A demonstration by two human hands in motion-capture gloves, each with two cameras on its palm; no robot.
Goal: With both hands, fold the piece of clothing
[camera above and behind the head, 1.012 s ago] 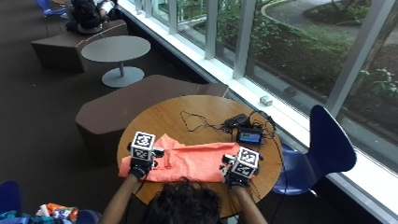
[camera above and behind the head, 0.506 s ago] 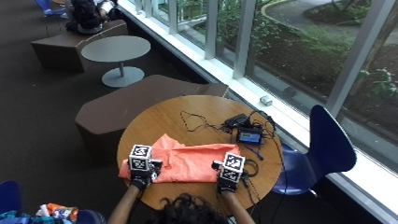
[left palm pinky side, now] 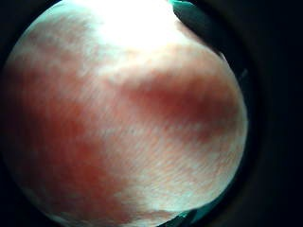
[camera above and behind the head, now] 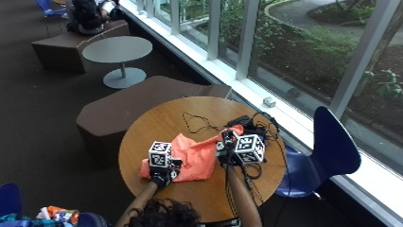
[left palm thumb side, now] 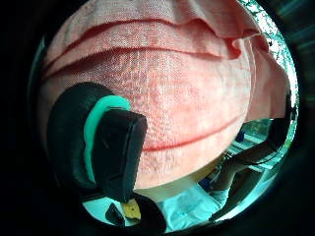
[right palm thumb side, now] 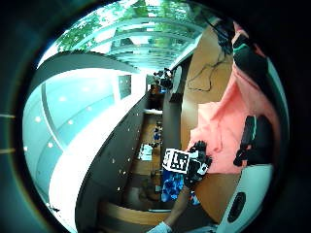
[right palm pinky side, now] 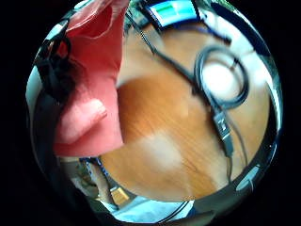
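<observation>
Orange garment point(camera above and behind the head: 192, 161) sits at frame center on the round wooden desk point(camera above and behind the head: 163, 120), lower-left part flat, right edge lifted. Left hand point(camera above and behind the head: 161, 171) grasps its lower-left edge, fingers point(left palm thumb side: 115, 150) curled on the cloth. Right hand point(camera above and behind the head: 234, 153) pinches the raised right edge. Black cables point(camera above and behind the head: 197, 123) and a small screen device point(right palm pinky side: 175, 10) lie beyond; blue chair point(camera above and behind the head: 330, 146) at right.

Left hand point(camera above and behind the head: 161, 174) and right hand point(camera above and behind the head: 232, 150): fingers hidden under the gloves' gear in the outside view, so contact with the orange garment point(camera above and behind the head: 195, 156) is unreadable there. Garment's underside folds concealed. Left little-finger palm view filled by blurred cloth point(left palm pinky side: 128, 123); no edges discernible.
</observation>
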